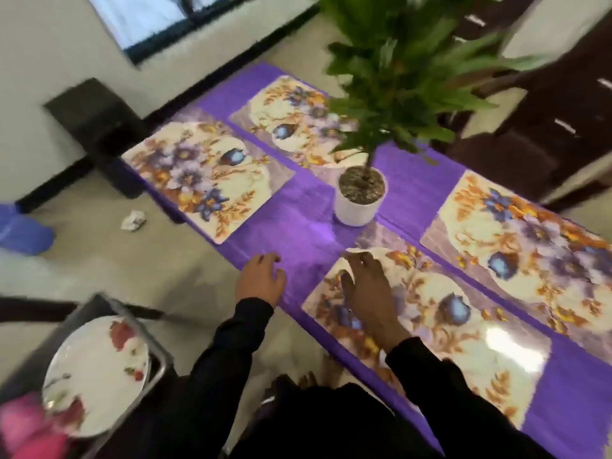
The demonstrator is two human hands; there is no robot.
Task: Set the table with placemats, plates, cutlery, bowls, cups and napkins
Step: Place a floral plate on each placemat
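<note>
Closest to me, dark sleeves run up to both hands. From the head view I see my right hand point(367, 286) lying with fingers spread on the nearest placemat point(440, 329), holding nothing. My left hand point(261, 279) hovers with fingers loosely curled and empty over the purple worktop point(298, 226) edge. Three more floral placemats lie around a white potted plant point(361, 197). A flowered plate point(96, 376) sits on a tray point(159, 356) at lower left
</note>
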